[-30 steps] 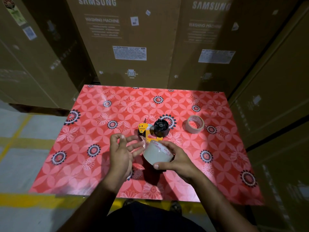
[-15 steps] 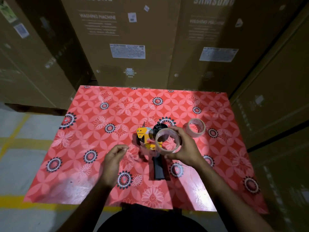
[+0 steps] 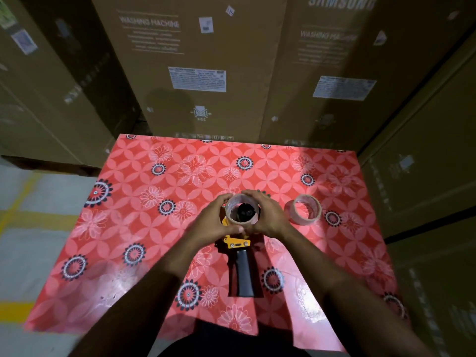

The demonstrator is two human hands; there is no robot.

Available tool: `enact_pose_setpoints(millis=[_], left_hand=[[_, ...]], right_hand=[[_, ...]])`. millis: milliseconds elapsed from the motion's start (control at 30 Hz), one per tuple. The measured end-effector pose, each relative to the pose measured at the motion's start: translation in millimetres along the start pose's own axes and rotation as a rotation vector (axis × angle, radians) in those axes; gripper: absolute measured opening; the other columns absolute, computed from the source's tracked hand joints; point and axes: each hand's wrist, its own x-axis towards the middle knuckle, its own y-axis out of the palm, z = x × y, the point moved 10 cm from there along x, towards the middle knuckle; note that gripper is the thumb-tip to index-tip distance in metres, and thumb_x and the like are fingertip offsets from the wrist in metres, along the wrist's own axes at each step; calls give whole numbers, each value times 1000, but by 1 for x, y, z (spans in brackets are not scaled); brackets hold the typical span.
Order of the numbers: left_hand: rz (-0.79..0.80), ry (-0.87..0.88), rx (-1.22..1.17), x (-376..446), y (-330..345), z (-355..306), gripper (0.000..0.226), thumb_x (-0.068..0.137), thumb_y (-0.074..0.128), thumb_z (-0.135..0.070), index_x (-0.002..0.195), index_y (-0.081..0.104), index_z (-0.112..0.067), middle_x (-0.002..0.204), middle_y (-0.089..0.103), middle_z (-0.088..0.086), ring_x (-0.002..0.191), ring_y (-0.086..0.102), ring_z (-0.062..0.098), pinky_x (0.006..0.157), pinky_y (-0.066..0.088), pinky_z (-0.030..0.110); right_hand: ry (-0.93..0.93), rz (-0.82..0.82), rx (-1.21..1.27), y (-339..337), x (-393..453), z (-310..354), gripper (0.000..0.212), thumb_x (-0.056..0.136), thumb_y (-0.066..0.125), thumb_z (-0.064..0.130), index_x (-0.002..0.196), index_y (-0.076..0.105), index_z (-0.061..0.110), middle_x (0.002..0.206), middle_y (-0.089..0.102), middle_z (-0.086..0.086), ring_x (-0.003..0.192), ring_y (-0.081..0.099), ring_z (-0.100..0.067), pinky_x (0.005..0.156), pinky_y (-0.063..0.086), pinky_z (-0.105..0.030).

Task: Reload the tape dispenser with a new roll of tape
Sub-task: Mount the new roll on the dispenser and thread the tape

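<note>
Both hands, left (image 3: 215, 219) and right (image 3: 268, 218), grip a clear tape roll (image 3: 242, 210) around the black hub of a yellow, black-handled tape dispenser (image 3: 240, 256) lying mid-surface; pressing evenly should seat it squarely. A thinner, near-empty cardboard-cored roll (image 3: 304, 210) sits toward the right edge of the red floral surface (image 3: 144, 228).
</note>
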Motion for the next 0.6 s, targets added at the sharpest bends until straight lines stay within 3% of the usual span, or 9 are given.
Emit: enact_pose_setpoints(millis=[300, 433, 600], left_hand=[[-35, 3, 54, 17, 14, 13, 89, 56, 83, -65, 134, 39, -55, 134, 59, -16, 124, 56, 14, 100, 49, 50], [-51, 16, 24, 21, 17, 11, 88, 58, 85, -58, 135, 43, -52, 131, 60, -10, 124, 53, 16, 102, 46, 49], [-48, 11, 29, 24, 19, 5, 82, 63, 88, -49, 134, 46, -51, 128, 59, -6, 122, 53, 19, 99, 47, 42]], right_hand=[[24, -25, 41, 1, 4, -18, 96, 50, 82, 32, 140, 53, 17, 130, 59, -6, 117, 57, -22, 98, 47, -31], [42, -31, 70, -2, 5, -25, 91, 50, 81, 45, 134, 55, 21, 123, 61, 0, 109, 60, -17, 91, 50, -29], [84, -25, 99, -4, 6, -39, 89, 51, 89, 41, 131, 53, 26, 122, 63, 1, 109, 64, -19, 93, 55, -38]])
